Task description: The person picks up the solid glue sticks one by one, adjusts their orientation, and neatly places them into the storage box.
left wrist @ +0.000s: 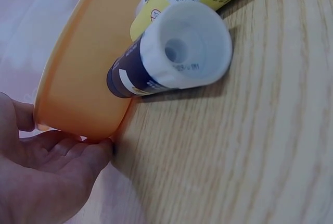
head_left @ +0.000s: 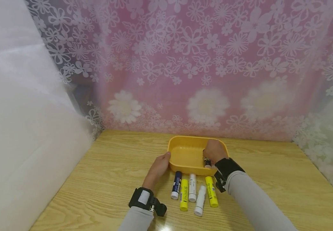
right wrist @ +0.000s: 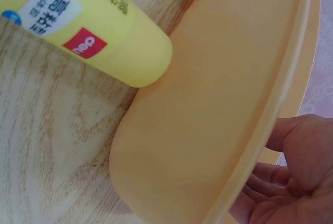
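Note:
A yellow plastic basin (head_left: 180,169) stands on the table. My left hand (head_left: 160,165) pinches its left end, thumb at the rim and fingers against the outer wall, as the left wrist view shows. My right hand (head_left: 216,150) is inside the basin's right side, fingers curled at a dark patterned glue stick (head_left: 207,162) with a pale end. The basin wall hides part of that grip in the right wrist view. In front lie a dark blue glue stick (head_left: 176,185), a yellow one (head_left: 184,194), two white ones (head_left: 192,187) and another yellow glue stick (head_left: 211,191).
The wood-grain table (head_left: 120,160) extends to both sides of the basin. A pink flowered curtain (head_left: 166,80) hangs behind its back edge, and white sheeting (head_left: 33,122) borders the left side.

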A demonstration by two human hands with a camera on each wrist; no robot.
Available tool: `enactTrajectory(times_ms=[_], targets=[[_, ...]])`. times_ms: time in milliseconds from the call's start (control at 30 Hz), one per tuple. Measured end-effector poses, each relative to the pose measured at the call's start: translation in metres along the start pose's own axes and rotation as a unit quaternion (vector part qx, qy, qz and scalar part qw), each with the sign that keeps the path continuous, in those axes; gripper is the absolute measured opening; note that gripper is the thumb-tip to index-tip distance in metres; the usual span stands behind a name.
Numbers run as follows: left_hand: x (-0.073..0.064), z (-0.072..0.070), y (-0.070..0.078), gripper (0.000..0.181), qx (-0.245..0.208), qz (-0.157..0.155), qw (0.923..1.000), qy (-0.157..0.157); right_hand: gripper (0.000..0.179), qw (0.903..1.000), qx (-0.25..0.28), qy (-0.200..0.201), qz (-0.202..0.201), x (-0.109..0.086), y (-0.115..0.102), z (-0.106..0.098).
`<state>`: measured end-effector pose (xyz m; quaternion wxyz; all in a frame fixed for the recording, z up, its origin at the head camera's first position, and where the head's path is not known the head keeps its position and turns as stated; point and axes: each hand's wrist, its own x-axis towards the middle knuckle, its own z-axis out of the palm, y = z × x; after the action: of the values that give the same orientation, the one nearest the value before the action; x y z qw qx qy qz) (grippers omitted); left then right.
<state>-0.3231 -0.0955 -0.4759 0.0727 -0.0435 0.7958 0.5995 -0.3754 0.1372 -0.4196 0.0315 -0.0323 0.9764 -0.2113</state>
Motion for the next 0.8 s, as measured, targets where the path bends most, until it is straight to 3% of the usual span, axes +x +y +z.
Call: enactTrajectory(times_ms=[500,800], targets=[[-0.0012,0.0003,0.0012,0.056,-0.012,-0.009,0.9999,0.000,0.026,1.0000,-0.003,0.004,-0.008,-0.0017,-0.0009,-0.0002],[-0.0017,0.0003,0.0002,0.057,-0.015,-0.009,0.9998,0.002,0.029,0.9998,0.006,-0.017,0.007,-0.0024,-0.0033,-0.0011]])
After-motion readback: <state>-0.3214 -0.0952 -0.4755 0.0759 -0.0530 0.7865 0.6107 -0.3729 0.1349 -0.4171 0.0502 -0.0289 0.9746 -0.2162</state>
